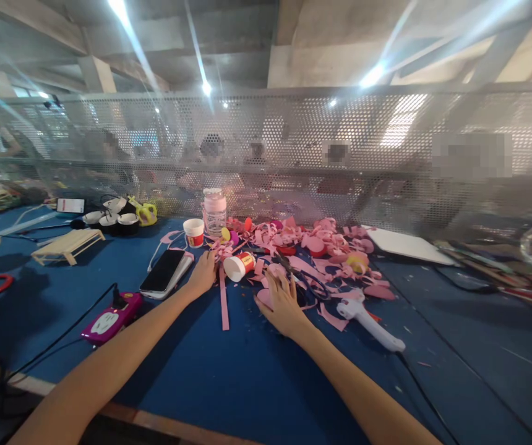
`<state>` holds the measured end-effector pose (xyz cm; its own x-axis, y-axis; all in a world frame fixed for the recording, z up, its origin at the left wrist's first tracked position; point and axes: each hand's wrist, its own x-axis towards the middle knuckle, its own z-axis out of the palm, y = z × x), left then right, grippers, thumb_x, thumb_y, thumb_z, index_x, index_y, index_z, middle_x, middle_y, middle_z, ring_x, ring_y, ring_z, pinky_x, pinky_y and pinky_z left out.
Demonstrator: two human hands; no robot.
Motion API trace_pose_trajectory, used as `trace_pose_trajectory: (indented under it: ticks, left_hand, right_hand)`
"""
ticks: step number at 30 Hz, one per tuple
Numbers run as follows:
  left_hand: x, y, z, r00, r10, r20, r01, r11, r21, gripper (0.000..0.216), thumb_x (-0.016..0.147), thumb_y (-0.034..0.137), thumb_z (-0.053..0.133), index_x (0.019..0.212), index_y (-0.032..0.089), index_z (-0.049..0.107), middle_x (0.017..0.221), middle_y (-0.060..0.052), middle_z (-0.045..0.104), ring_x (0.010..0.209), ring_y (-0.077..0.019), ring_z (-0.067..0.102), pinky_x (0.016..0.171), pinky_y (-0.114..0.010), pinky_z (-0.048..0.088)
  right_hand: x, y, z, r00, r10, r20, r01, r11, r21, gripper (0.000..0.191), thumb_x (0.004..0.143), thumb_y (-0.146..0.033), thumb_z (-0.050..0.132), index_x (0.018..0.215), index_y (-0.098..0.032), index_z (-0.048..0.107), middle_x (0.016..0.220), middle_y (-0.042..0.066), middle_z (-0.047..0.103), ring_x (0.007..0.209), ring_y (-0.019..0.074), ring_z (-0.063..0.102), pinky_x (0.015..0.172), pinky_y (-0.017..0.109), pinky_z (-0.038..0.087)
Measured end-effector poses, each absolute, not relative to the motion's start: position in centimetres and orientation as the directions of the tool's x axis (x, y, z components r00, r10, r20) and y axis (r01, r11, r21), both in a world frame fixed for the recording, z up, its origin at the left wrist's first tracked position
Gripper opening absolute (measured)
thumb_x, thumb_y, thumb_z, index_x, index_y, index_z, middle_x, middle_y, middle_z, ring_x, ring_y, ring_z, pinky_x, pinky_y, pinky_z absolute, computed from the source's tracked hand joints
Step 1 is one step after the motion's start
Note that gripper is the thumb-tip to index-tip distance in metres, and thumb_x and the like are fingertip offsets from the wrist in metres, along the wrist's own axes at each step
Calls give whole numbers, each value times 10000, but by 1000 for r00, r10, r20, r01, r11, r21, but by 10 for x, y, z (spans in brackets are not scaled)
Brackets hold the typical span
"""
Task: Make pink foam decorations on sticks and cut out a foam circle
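My left hand (205,273) reaches to the left edge of a heap of pink scraps (294,235), its fingers stretched out beside the pink strips. A long pink strip (224,303) hangs down from there onto the blue table. My right hand (283,301) lies with fingers apart over pink pieces at the heap's front, partly hiding a rounded pink piece (265,299). Between my hands a white paper cup (239,266) with a red and yellow band lies on its side. A pair of dark-handled scissors (315,281) rests among the scraps right of my right hand.
A white glue gun (372,324) with a cable lies on the right. On the left are a phone (163,272), a purple power adapter (112,318) and a small wooden stand (68,246). An upright cup (194,232) and a pink-lidded bottle (214,210) stand before the perforated metal screen (154,136).
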<state>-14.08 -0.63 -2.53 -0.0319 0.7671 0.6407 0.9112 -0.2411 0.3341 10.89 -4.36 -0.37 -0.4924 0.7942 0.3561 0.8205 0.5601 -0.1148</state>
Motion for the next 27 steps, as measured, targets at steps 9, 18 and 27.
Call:
trace_pose_trajectory:
  ticks: [9,18,27]
  left_hand:
    - [-158,-7,-21,-337,630,699,838,-138,528,247,782,119,458,1018,142,527,887,-96,530,814,-231,550,789,-413,456]
    - [-162,-4,-23,-428,561,708,773,-178,609,200,799,170,462,973,163,559,867,-72,562,765,-194,566,747,-348,471]
    - [-163,-6,-21,-415,564,714,752,-228,618,220,749,153,541,968,166,557,760,-35,587,730,-189,572,746,-351,466]
  right_hand:
    - [111,-44,-4,-530,795,296,817,572,-71,569,871,-459,289,1346,-151,346,1415,81,328,1321,281,188,1050,552,5]
    - [112,-44,-4,-544,791,279,806,585,-89,573,883,-489,229,1342,-168,351,1406,78,345,1323,274,189,1048,548,-25]
    - [110,-49,6,-582,758,295,786,617,-33,576,878,-424,306,1347,-90,318,1415,166,297,1335,253,180,1050,569,25]
